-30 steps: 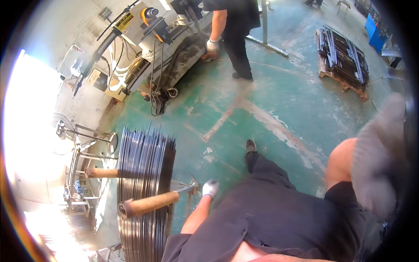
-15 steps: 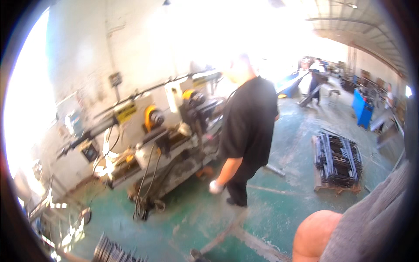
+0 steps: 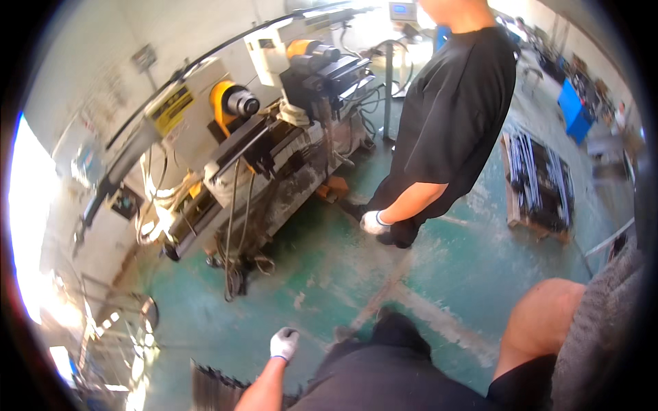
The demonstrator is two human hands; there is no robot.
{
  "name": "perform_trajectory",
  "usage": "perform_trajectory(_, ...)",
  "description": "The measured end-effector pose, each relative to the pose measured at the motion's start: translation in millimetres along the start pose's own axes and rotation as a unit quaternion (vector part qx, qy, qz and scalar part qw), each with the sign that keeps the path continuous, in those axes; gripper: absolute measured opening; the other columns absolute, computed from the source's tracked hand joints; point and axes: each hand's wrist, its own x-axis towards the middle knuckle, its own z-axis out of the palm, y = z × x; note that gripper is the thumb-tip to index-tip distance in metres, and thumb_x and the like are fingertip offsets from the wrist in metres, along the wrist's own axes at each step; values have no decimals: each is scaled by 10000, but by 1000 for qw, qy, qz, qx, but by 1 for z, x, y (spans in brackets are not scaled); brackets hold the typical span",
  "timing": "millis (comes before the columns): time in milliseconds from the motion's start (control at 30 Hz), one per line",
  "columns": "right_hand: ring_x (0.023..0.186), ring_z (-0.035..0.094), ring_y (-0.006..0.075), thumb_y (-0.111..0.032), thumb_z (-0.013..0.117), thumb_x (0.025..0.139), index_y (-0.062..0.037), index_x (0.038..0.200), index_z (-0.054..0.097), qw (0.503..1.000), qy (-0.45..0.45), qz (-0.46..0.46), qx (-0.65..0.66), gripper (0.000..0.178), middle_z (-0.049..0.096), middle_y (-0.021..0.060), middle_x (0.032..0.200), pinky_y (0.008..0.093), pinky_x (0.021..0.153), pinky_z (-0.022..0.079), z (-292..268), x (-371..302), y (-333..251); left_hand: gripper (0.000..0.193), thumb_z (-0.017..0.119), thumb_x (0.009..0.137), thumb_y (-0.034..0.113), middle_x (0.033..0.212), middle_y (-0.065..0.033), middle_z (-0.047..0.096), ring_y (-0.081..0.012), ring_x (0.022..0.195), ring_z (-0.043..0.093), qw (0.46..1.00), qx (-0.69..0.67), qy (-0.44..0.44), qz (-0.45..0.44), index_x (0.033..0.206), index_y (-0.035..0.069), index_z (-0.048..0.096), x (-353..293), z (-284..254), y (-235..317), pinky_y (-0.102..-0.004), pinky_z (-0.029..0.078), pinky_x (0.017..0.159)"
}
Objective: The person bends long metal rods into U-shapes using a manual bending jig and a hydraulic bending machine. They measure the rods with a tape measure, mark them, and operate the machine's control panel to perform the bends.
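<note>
My left hand (image 3: 284, 342), in a white glove, hangs low in front of me. Its fingers look curled in, and I see nothing held; a dark patch shows at the fingertips. Just left of it and lower lies a stack of dark metal pieces (image 3: 211, 389), partly hidden by my forearm. On the right my bare bent arm (image 3: 538, 322) comes up beside a grey, fuzzy cloth-like surface (image 3: 600, 335) close to the camera. My right hand is out of view.
A co-worker in black (image 3: 456, 116), white glove hanging down, stands ahead beside a machine (image 3: 274, 164) with yellow-ringed spindles and hanging cables. Right lies a wooden pallet (image 3: 515, 216) of metal bars. Beyond is a blue cabinet (image 3: 574, 109). A metal frame (image 3: 103, 301) stands left.
My view has tilted down and moved nearer the machine. My left hand and dark clothing have come into view. The co-worker now appears larger and farther right.
</note>
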Motion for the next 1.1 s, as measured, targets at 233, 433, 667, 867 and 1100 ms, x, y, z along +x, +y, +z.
perform_trajectory(233, 593, 583, 183, 9, 719, 739, -38, 1030, 658, 962, -3, 135, 239, 301, 601, 45, 689, 315, 556, 466, 113, 3, -45, 296, 619, 835, 267, 927, -165, 718, -247, 907, 694, 995, -69, -16, -77, 995, 39, 720, 3, 19, -28, -330, 516, 826)
perform_trajectory(433, 879, 692, 264, -219, 708, 843, -73, 1068, 696, 717, -302, 511, 367, 268, 706, 120, 951, 330, 795, 537, 311, -147, -70, 327, 640, 810, 324, 963, -168, 719, -298, 936, 691, 990, -29, -100, -98, 986, 64, 731, 14, 15, 11, -363, 518, 839)
perform_trajectory(667, 900, 663, 361, -351, 497, 905, -60, 990, 676, 636, -477, 537, 281, 352, 701, 174, 966, 449, 823, 506, 379, -361, -104, 267, 619, 827, 227, 862, -151, 719, -224, 812, 688, 991, -39, 25, -129, 965, 24, 723, 61, -20, 65, -345, 525, 775)
perform_trajectory(867, 656, 657, 245, -251, 515, 908, -35, 789, 616, 507, -463, 676, 266, 267, 645, 123, 694, 388, 622, 522, 374, -520, -138, 295, 608, 823, 273, 935, -172, 717, -287, 918, 693, 994, 16, -69, -83, 985, 53, 720, 93, -19, 71, -355, 521, 832)
perform_trajectory(1100, 682, 671, 219, -153, 571, 859, -56, 730, 651, 599, -664, 408, 182, 180, 669, 120, 735, 369, 614, 527, 366, -404, -109, 376, 611, 779, 341, 1027, -170, 710, -320, 1008, 672, 984, 99, -134, -70, 1031, 87, 726, 127, -27, 53, -369, 515, 898)
